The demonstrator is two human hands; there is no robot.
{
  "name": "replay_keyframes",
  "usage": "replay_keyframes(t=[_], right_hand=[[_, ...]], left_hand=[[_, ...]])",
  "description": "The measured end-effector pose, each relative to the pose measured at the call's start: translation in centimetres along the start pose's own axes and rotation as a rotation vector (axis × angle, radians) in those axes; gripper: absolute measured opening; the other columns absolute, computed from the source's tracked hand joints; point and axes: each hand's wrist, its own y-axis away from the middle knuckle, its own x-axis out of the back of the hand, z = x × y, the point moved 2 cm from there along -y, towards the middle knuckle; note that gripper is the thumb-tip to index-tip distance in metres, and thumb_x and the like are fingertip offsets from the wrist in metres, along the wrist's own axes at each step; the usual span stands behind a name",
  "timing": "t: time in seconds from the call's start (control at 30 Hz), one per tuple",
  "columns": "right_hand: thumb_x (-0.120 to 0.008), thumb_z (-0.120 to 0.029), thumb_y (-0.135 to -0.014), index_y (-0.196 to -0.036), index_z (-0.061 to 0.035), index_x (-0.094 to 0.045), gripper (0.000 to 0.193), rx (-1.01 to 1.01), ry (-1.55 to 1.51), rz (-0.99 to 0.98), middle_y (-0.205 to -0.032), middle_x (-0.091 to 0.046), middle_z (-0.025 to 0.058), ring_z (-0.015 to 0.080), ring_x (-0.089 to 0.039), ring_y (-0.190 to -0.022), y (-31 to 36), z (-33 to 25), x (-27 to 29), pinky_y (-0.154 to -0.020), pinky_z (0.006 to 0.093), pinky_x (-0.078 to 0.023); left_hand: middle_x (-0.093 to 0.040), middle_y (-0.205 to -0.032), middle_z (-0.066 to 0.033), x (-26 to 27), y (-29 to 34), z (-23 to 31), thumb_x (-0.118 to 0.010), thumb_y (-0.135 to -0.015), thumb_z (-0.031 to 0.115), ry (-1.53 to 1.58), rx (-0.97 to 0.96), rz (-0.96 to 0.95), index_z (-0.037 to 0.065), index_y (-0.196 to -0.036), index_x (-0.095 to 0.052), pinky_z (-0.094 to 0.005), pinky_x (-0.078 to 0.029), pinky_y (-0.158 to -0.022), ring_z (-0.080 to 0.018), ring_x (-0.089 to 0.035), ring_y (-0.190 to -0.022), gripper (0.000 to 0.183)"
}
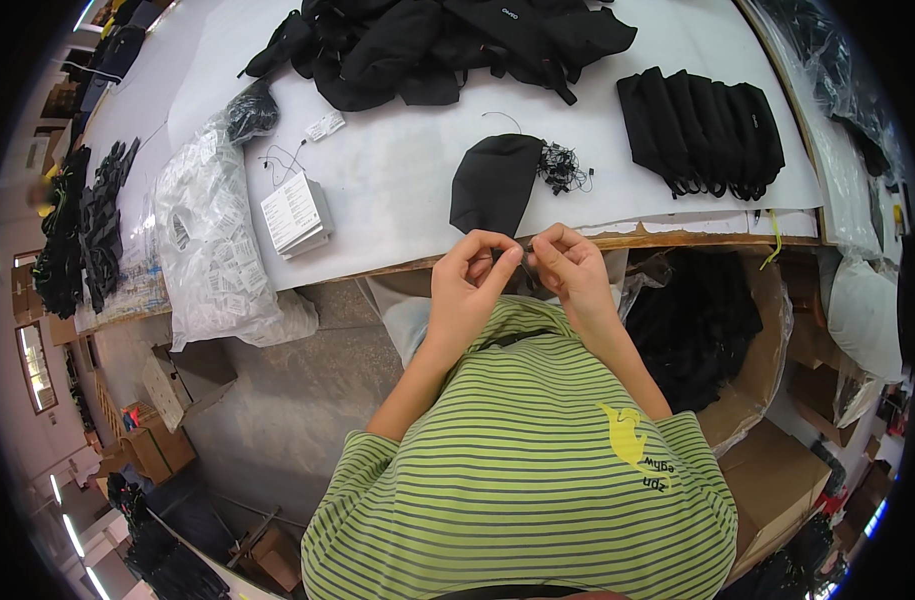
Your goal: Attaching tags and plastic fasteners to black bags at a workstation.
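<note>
At the table's front edge, my left hand [467, 274] is closed, its thumb and forefinger pinched together. My right hand [575, 268] faces it in a similar pinch, the fingertips of both almost meeting. Something small and dark shows between the hands, too small to name. Just beyond them a black fabric pouch [494, 182] lies flat, its lower end reaching my fingers. Against the pouch's right side is a small heap of thin black cords with little plastic ends [562, 168].
A stack of white printed tags [295, 216] and a clear bag of small white packets [212, 240] are on the left. Black pouches are piled at the back [427, 45] and lined up at the right [702, 132]. Below the edge stands a lined carton of black fabric [699, 315].
</note>
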Motion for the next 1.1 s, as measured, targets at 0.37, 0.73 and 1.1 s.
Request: replay_keyframes(t=[0.37,0.73,1.1], right_hand=[[-0.067,-0.013,-0.087,-0.085,-0.0043,-0.058,0.013,0.004,0.048,-0.088,-0.072,-0.061,0.0026,0.0007,-0.039,-0.052,0.2,-0.5,-0.1,-0.045,0.0161,-0.026],[-0.064,-0.018,-0.089,-0.087,-0.0042,-0.056,0.017,-0.074,0.164,-0.346,-0.075,-0.06,0.0032,0.0036,-0.048,-0.056,0.4,-1.3,0.7,-0.049,0.0167,-0.035],[-0.054,-0.025,-0.094,-0.103,-0.0017,-0.058,0.025,-0.226,0.072,0.003,-0.082,-0.062,0.0039,0.0105,-0.059,-0.068,-4.5,3.3,4.0,-0.057,0.0211,-0.044]], left_hand=[[-0.052,-0.071,0.0053,0.3,-0.4,0.0,-0.067,-0.085,0.005,0.118,-0.039,-0.106,-0.001,-0.092,-0.061,-0.0152,-0.026,-0.055,-0.0001,-0.034,-0.061,0.012],[-0.047,-0.067,0.0073,0.6,0.2,0.2,-0.07,-0.082,0.004,0.004,0.0,-0.229,0.003,-0.087,-0.062,-0.0163,-0.022,-0.05,0.0012,-0.031,-0.057,0.009],[-0.052,-0.065,0.0033,-0.6,1.6,2.7,-0.072,-0.077,0.007,-0.052,-0.068,-0.46,0.003,-0.08,-0.064,-0.0216,-0.031,-0.051,-0.0043,-0.04,-0.056,0.01]])
